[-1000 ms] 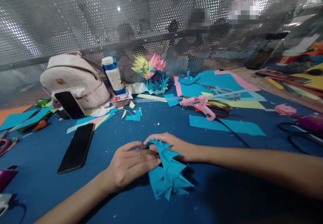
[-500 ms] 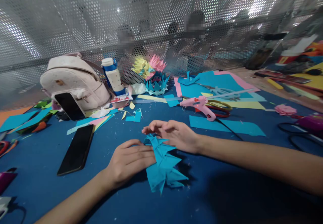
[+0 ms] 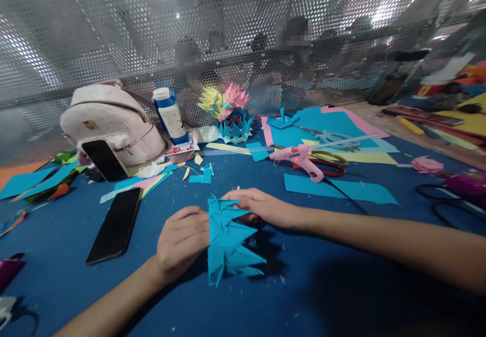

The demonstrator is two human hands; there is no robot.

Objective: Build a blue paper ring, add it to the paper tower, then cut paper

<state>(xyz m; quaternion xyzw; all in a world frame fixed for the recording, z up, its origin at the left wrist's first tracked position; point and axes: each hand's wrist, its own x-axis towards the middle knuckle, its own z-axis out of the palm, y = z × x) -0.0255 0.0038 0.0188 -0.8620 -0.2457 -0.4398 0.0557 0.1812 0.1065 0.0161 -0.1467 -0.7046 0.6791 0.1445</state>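
Observation:
A spiky folded blue paper piece [image 3: 228, 241] stands tilted up on the dark blue table [image 3: 152, 286]. My left hand [image 3: 181, 241] is behind its left side, fingers curled against the paper and gripping it. My right hand [image 3: 261, 206] reaches in from the right, fingertips pinching the upper points of the same piece. Both forearms stretch across the table's front.
A black phone [image 3: 116, 224] lies left of my hands. Further back are a white backpack [image 3: 110, 122] with a second phone leaning on it, a bottle [image 3: 170, 114], finished paper flowers [image 3: 230, 112], a pink glue gun [image 3: 301, 159], scissors and coloured paper sheets [image 3: 337, 190]. People sit behind the perforated metal screen.
The blue paper piece has been lifted from lying flat to standing on edge and shifted left. My left hand curled behind it; my right hand moved onto its top.

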